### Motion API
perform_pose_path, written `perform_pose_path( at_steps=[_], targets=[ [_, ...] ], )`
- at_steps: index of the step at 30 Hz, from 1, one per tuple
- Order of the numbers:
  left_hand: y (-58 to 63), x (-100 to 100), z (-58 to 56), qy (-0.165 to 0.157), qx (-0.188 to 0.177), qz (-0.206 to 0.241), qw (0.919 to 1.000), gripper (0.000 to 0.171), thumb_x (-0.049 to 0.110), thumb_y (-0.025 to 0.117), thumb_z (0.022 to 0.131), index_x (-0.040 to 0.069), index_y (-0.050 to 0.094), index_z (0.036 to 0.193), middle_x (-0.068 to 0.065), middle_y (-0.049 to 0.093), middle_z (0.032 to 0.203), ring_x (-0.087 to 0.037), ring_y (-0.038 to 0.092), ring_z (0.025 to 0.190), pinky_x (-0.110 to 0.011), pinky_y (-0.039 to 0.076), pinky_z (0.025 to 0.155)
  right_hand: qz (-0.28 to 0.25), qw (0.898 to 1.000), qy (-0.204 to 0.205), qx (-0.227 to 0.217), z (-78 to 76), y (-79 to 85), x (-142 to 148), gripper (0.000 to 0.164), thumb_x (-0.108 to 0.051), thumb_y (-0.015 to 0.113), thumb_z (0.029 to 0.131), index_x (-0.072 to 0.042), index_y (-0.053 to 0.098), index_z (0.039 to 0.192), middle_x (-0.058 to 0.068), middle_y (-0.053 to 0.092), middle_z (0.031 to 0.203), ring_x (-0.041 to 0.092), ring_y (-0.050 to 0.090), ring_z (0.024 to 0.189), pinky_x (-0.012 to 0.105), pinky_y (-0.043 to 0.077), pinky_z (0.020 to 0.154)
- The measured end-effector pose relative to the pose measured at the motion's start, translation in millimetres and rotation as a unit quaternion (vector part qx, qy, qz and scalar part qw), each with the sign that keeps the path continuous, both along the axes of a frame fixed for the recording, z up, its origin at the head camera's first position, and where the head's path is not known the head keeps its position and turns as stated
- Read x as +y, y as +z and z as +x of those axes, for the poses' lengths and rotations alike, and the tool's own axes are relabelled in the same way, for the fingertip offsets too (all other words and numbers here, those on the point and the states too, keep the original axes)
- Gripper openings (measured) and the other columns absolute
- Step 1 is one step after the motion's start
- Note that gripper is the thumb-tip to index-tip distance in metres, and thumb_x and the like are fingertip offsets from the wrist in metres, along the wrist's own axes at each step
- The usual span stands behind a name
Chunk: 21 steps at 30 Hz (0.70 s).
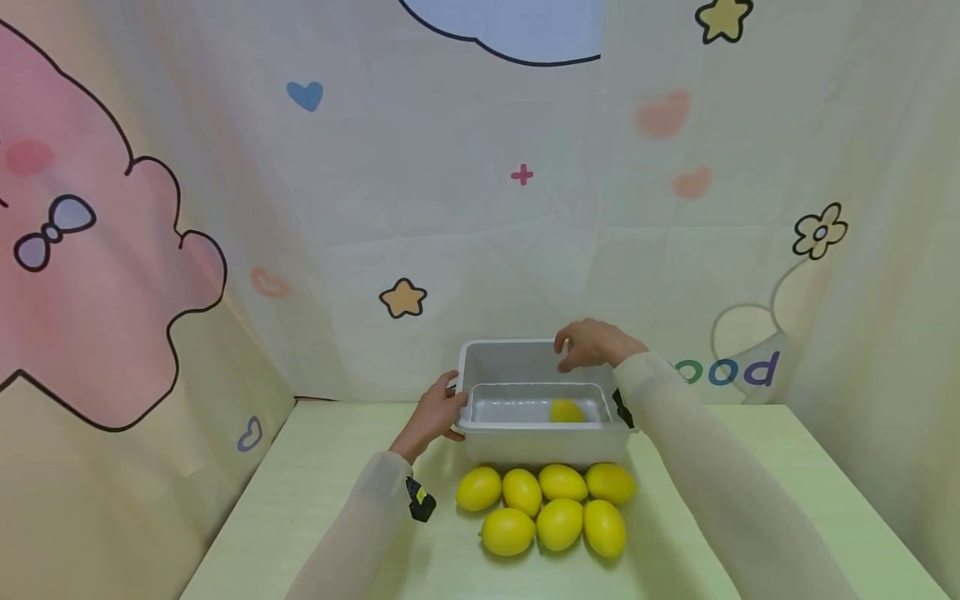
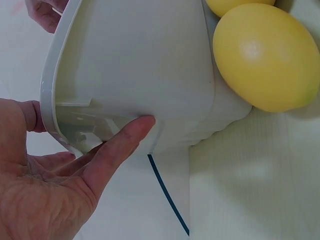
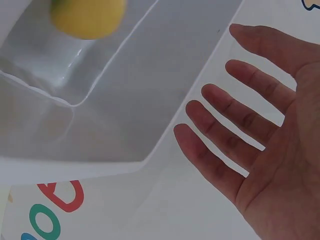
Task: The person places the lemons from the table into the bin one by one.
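A light grey plastic bin (image 1: 540,446) stands on the table, tilted so that its inside shows in the head view. One yellow lemon (image 1: 567,411) lies inside it, blurred in the right wrist view. My left hand (image 2: 75,165) grips the bin's left end, thumb over the rim and fingers against the outer wall. Above the bin's far right rim is my right hand (image 1: 592,342), its fingers spread and holding nothing in the right wrist view. In front of the bin, several lemons (image 1: 561,524) sit in two rows close together.
The pale green table (image 1: 322,500) reaches back to a printed cloth (image 1: 465,233) hung behind the bin. More cloth (image 1: 900,292) hangs along the sides. The front lemons lie between my two forearms.
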<state>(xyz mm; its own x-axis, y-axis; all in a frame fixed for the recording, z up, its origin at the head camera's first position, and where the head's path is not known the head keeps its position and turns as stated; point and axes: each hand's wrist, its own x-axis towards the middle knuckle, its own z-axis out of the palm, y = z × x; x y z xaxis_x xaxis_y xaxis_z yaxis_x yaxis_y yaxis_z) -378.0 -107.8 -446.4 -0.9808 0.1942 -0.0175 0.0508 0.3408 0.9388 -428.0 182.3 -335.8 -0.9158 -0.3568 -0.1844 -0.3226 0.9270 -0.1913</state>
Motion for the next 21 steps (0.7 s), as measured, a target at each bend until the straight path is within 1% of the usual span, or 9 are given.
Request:
perform_pose_path(
  at_steps=[3,8,13,17,21],
  targets=[
    [0.4,0,0.7,-0.003,0.004,-0.001,1.0000,0.060,0.024,0.046,0.099,0.012,0.026,0.154,-0.025,0.044,0.149,-0.046,0.059,0.118,-0.043,0.061,0.059,0.001,1.000,0.006,0.007,3.1,2.5,1,0.043,-0.036,0.071,0.087,-0.017,0.064,0.125,0.007,0.067,0.117,0.023,0.061,0.101,0.041,0.052,0.083],
    [0.7,0,1.7,-0.003,0.003,0.002,1.0000,0.061,0.025,0.047,0.099,0.013,0.026,0.155,-0.024,0.043,0.150,-0.045,0.059,0.118,-0.043,0.061,0.060,0.002,0.999,0.021,0.029,11.3,7.1,2,0.040,-0.035,0.070,0.088,-0.018,0.064,0.123,0.011,0.064,0.123,0.027,0.060,0.106,0.046,0.052,0.088],
    [1.0,0,1.4,0.000,0.003,0.003,1.0000,0.061,0.025,0.047,0.099,0.014,0.027,0.155,-0.024,0.043,0.150,-0.043,0.061,0.116,-0.043,0.061,0.060,0.004,0.997,0.034,0.063,23.3,13.7,1,0.039,-0.035,0.070,0.088,-0.019,0.064,0.123,0.011,0.064,0.124,0.029,0.059,0.111,0.050,0.051,0.092],
    [1.6,1,2.4,0.002,0.002,0.002,1.0000,0.061,0.025,0.047,0.099,0.013,0.027,0.155,-0.024,0.043,0.150,-0.046,0.058,0.119,-0.043,0.061,0.059,0.002,0.996,0.037,0.087,32.7,17.6,1,0.041,-0.036,0.071,0.088,-0.020,0.064,0.125,0.008,0.064,0.125,0.030,0.057,0.115,0.052,0.050,0.094],
    [2.7,1,4.0,-0.001,0.004,0.002,1.0000,0.061,0.025,0.047,0.099,0.012,0.027,0.155,-0.024,0.043,0.150,-0.046,0.059,0.118,-0.042,0.061,0.059,-0.009,0.993,0.043,0.112,44.6,20.5,1,0.042,-0.037,0.070,0.088,-0.020,0.064,0.125,0.007,0.065,0.125,0.029,0.058,0.113,0.051,0.051,0.094]
  ],
)
